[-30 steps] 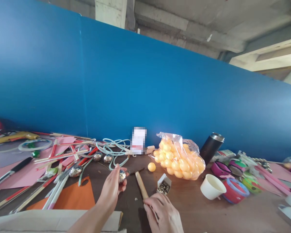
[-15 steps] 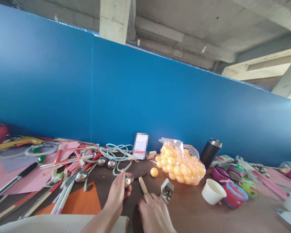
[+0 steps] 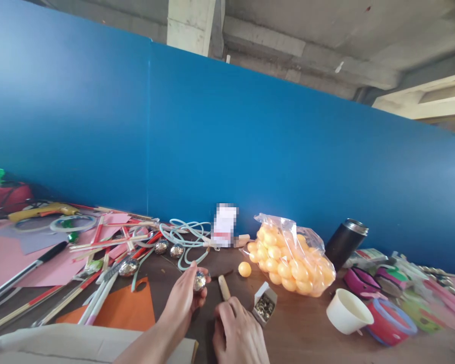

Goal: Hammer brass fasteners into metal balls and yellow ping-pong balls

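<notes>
I find the left fingers (image 3: 190, 277) holding a silver ball (image 3: 199, 281), the right fingers (image 3: 231, 308) wrapped round a wooden handle (image 3: 224, 288). Three similar silver balls (image 3: 177, 251) lie beyond the left fingers, apparently finished. The held one looks covered; its hidden side I cannot verify. Apparently untreated: one orange ball (image 3: 244, 269) beyond the right fingers, more in a clear bag (image 3: 275, 221); metal pieces (image 3: 264, 307) sit boxed beside those fingers

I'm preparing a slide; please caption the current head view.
Left hand holds a shiny silver ball, right hand grips a pale wooden handle; a clear plastic bag of orange balls nearby.
</notes>
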`<state>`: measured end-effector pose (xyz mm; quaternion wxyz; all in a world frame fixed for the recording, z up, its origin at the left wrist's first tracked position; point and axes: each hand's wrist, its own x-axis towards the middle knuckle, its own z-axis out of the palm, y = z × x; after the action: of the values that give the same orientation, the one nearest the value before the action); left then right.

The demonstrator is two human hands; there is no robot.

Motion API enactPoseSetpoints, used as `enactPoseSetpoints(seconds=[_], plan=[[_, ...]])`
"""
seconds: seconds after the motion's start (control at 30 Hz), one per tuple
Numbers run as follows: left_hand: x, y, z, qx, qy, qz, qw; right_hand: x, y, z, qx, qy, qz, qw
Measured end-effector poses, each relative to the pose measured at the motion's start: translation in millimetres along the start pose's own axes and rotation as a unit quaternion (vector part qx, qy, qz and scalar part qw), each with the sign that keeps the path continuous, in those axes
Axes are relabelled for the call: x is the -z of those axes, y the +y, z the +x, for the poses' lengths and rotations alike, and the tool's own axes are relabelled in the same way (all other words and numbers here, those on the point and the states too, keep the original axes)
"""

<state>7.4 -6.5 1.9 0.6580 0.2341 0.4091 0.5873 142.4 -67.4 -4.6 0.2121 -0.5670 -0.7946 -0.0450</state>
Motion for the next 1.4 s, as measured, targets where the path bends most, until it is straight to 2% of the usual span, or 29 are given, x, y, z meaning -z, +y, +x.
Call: enactPoseSetpoints(seconds=[0.1,0.17,0.3,0.47,0.57,0.67,0.8,0.97,1.1,1.23,1.4], plan=[[-4.6,5,-6,0.019,-0.030,-0.019,0.999,6,-1,2,0.004,0.018,0.135,0.991],[-8.0,8,-11,0.027,-0.051,-0.021,0.998,12,-1,4,-0.001,0.017,0.260,0.965],[-14.1,13,-19,0.047,-0.080,-0.013,0.996,20,-4,9,-0.070,0.013,0.471,0.879],[-19.4,12,-30,0.062,-0.139,0.011,0.988,19,-9,12,-0.189,-0.022,0.624,0.758],[-22.7,12,-37,0.066,-0.161,0.027,0.984,21,-10,13,-0.211,-0.009,0.675,0.707],[-23.7,10,-40,0.065,-0.167,0.040,0.983,22,-9,13,-0.226,-0.003,0.707,0.671],[-21.9,8,-42,0.044,-0.173,0.059,0.982,21,-7,12,-0.231,-0.016,0.729,0.644],[-20.3,6,-43,0.029,-0.155,0.084,0.984,21,-6,10,-0.230,-0.034,0.755,0.612],[-19.6,5,-43,0.012,-0.151,0.106,0.983,19,-4,10,-0.226,-0.051,0.769,0.596],[-19.0,5,-43,-0.003,-0.145,0.135,0.980,19,-1,11,-0.231,-0.070,0.772,0.588],[-19.9,6,-44,-0.014,-0.142,0.156,0.977,19,0,12,-0.236,-0.083,0.765,0.593]])
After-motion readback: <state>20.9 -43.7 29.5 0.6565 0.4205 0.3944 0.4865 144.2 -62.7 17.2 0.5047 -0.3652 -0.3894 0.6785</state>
